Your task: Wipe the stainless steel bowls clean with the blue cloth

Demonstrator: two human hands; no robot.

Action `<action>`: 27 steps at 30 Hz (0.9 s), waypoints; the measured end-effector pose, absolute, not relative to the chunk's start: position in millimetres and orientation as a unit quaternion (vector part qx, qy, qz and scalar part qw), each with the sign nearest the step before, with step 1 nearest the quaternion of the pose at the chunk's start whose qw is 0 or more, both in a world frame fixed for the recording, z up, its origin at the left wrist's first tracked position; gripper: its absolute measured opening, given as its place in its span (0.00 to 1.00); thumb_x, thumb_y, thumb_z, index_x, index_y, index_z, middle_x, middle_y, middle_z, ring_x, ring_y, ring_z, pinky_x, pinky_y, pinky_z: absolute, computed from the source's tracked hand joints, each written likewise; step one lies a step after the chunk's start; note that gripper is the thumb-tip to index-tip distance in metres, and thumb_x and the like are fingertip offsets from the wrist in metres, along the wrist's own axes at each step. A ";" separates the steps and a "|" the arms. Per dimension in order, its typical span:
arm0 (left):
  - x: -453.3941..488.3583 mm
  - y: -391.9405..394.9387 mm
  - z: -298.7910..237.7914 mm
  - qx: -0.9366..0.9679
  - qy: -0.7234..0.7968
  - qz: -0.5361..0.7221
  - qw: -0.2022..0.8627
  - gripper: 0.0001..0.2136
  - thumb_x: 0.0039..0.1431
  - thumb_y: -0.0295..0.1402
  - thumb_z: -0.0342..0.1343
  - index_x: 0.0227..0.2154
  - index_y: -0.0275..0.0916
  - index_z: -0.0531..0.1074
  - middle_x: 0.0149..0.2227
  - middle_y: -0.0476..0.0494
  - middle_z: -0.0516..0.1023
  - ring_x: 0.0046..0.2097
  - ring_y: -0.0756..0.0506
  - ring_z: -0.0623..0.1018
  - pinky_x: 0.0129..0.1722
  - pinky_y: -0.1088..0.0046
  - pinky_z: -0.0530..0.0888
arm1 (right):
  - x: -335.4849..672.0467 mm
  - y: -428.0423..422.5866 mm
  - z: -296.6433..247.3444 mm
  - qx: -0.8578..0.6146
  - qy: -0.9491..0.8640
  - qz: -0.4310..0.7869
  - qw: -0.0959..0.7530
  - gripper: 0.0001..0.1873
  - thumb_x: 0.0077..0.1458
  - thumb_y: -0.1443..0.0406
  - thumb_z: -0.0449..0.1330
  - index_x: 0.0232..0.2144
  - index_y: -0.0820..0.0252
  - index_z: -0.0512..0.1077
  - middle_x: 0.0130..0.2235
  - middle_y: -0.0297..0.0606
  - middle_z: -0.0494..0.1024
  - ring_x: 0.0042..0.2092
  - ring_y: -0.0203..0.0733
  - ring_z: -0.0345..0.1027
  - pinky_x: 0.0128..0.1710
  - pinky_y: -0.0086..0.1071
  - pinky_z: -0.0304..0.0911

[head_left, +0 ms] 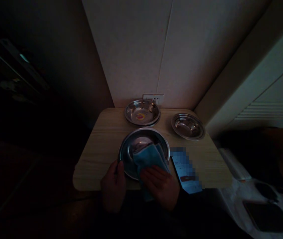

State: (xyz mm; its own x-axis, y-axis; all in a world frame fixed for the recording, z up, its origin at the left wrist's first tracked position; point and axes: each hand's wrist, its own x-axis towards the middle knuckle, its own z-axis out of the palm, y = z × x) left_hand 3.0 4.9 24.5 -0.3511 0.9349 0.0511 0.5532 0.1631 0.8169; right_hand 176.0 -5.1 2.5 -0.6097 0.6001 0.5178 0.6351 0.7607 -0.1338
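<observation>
A shiny metal basin [128,146] rests near the front middle of the small wooden table. My left hand [114,186] is closed on its near left rim, thumb towards the inside. A blue cloth [147,157] lies partly inside the basin and hangs over its near right edge. On top of the cloth is my right hand [157,186], its fingers together and bent around the fabric, pressing it against the basin. The cloth hides part of the basin's inner wall.
Behind the basin stand stacked metal bowls [142,113], the top one with a yellow and red sticker. More nested metal bowls [188,126] sit at the right. A lit phone [186,172] lies beside the basin. A wall socket [153,98] is behind the wooden table [94,146].
</observation>
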 end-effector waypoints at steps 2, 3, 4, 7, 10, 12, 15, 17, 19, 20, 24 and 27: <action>3.1 6.3 27.0 0.526 0.713 0.396 0.243 0.17 0.57 0.46 0.44 0.29 0.39 0.71 0.21 0.48 0.73 0.23 0.48 0.72 0.24 0.75 0.67 | 194.0 -3.1 6.6 -0.330 -0.911 -0.041 0.245 0.14 0.62 0.72 0.48 0.45 0.66 0.70 0.44 0.43 0.78 0.46 0.44 0.70 0.48 0.43 0.65; 3.5 6.6 28.3 0.529 0.709 0.397 0.244 0.17 0.57 0.46 0.44 0.30 0.39 0.71 0.21 0.48 0.74 0.24 0.48 0.72 0.24 0.75 0.67 | 199.0 -2.2 7.5 -0.328 -0.915 -0.044 0.233 0.14 0.61 0.72 0.48 0.45 0.66 0.70 0.44 0.43 0.78 0.47 0.44 0.70 0.49 0.44 0.65; 4.1 6.7 29.3 0.528 0.709 0.399 0.244 0.17 0.57 0.46 0.44 0.31 0.39 0.72 0.21 0.48 0.74 0.24 0.48 0.73 0.24 0.75 0.67 | 200.5 -1.7 7.4 -0.329 -0.916 -0.048 0.227 0.14 0.61 0.72 0.49 0.46 0.65 0.70 0.45 0.43 0.77 0.47 0.44 0.70 0.49 0.44 0.64; 6.6 6.3 30.5 0.515 0.721 0.399 0.237 0.17 0.57 0.45 0.44 0.32 0.39 0.72 0.21 0.48 0.75 0.24 0.48 0.73 0.23 0.75 0.67 | 185.2 -3.1 1.9 -0.347 -0.901 -0.049 0.256 0.12 0.60 0.71 0.50 0.44 0.66 0.70 0.43 0.43 0.78 0.46 0.45 0.71 0.48 0.43 0.66; 7.5 6.0 29.3 0.518 0.722 0.399 0.225 0.16 0.58 0.44 0.44 0.30 0.39 0.72 0.19 0.49 0.73 0.23 0.48 0.72 0.23 0.76 0.66 | 156.1 -5.9 -5.5 -0.378 -0.873 -0.030 0.307 0.12 0.59 0.70 0.52 0.45 0.67 0.70 0.43 0.45 0.78 0.45 0.44 0.71 0.47 0.39 0.68; 5.7 6.4 28.6 0.522 0.718 0.403 0.225 0.15 0.58 0.43 0.44 0.30 0.39 0.72 0.19 0.50 0.72 0.23 0.49 0.71 0.23 0.76 0.66 | 143.2 -6.4 -7.5 -0.394 -0.861 -0.015 0.320 0.13 0.59 0.71 0.52 0.46 0.68 0.69 0.44 0.46 0.77 0.46 0.44 0.71 0.46 0.38 0.68; 1.5 7.4 28.1 0.520 0.719 0.402 0.225 0.15 0.58 0.43 0.45 0.29 0.38 0.72 0.21 0.49 0.73 0.24 0.49 0.71 0.25 0.76 0.67 | 145.8 -4.9 -4.5 -0.377 -0.873 0.000 0.308 0.14 0.59 0.70 0.52 0.47 0.66 0.68 0.44 0.46 0.77 0.46 0.43 0.70 0.47 0.39 0.67; -0.1 7.6 27.5 0.516 0.722 0.398 0.232 0.16 0.58 0.43 0.44 0.29 0.38 0.72 0.21 0.48 0.73 0.24 0.49 0.72 0.24 0.76 0.67 | 158.2 -3.8 0.3 -0.355 -0.890 0.009 0.287 0.14 0.59 0.70 0.51 0.47 0.66 0.68 0.44 0.44 0.77 0.47 0.43 0.70 0.48 0.40 0.66; 0.2 6.8 26.0 0.514 0.721 0.397 0.242 0.17 0.58 0.44 0.44 0.30 0.39 0.72 0.21 0.48 0.74 0.24 0.48 0.72 0.25 0.76 0.67 | 170.8 -3.7 5.9 -0.341 -0.901 0.018 0.267 0.14 0.60 0.70 0.50 0.47 0.65 0.68 0.45 0.43 0.77 0.46 0.44 0.70 0.47 0.41 0.66; 1.1 6.0 25.1 0.515 0.719 0.398 0.244 0.17 0.58 0.44 0.43 0.30 0.39 0.72 0.22 0.47 0.75 0.25 0.48 0.73 0.25 0.75 0.68 | 174.9 -3.9 8.4 -0.342 -0.904 0.025 0.257 0.14 0.60 0.70 0.50 0.46 0.65 0.68 0.44 0.43 0.77 0.46 0.44 0.70 0.46 0.40 0.66; 5.4 1.3 22.5 0.515 0.720 0.402 0.234 0.17 0.58 0.44 0.43 0.33 0.39 0.72 0.27 0.45 0.78 0.29 0.46 0.76 0.29 0.74 0.70 | 169.4 -2.0 12.5 -0.377 -0.892 0.076 0.237 0.14 0.58 0.71 0.51 0.46 0.62 0.68 0.43 0.42 0.78 0.45 0.43 0.71 0.42 0.37 0.67; 5.8 -1.5 23.6 0.525 0.706 0.402 0.253 0.17 0.58 0.44 0.44 0.34 0.38 0.73 0.30 0.43 0.79 0.31 0.45 0.77 0.30 0.73 0.71 | 152.4 8.7 11.7 -0.395 -0.878 0.114 0.246 0.16 0.55 0.73 0.52 0.47 0.63 0.67 0.43 0.42 0.77 0.46 0.42 0.69 0.44 0.34 0.66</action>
